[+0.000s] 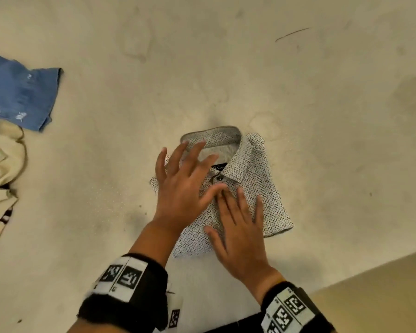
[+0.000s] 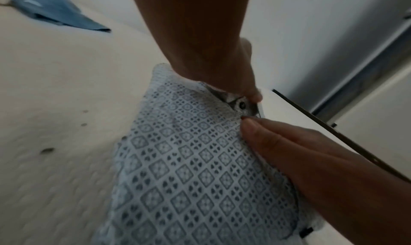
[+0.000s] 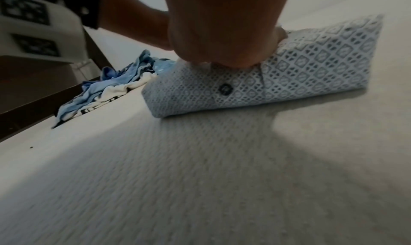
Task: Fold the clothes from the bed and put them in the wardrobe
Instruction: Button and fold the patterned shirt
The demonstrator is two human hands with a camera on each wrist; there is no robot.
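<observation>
Folded patterned shirt [image 1: 255, 186] flat on the cream bed [image 1: 226, 68], collar [image 1: 216, 138] at the far end, top button [image 1: 219, 179] done up; small diamond print in grey on white across the whole front. On the shirt's left half, left hand [image 1: 180, 186] laid palm down, fingers [image 1: 172, 162] straight and spread wide, tips reaching onto the collar, thumb stretched toward the button placket; gripping nothing. On the shirt's near right part, right hand [image 1: 240, 234] also palm down, fingers [image 1: 243, 203] straight and fanned a little less widely, tips just below the button and close to the left thumb; likewise curled round nothing. From the left wrist view, right hand's fingertips [image 2: 249, 125] seen pressed on the fabric just beside the button [image 2: 242, 105]. From the right wrist view, shirt [image 3: 311, 69] seen as a neat thick packet on the mattress, a second button [image 3: 225, 89] showing on its near edge. Well to the left of the shirt, at the bed's edge, a loose blue garment [image 1: 19, 92] with small white marks, lying over a heap of cream cloth [image 1: 3, 169] with dark lines; same heap in the right wrist view [image 3: 106, 92] beyond the shirt. Black wristbands with black-and-white square markers on both wrists [image 1: 123, 277].
</observation>
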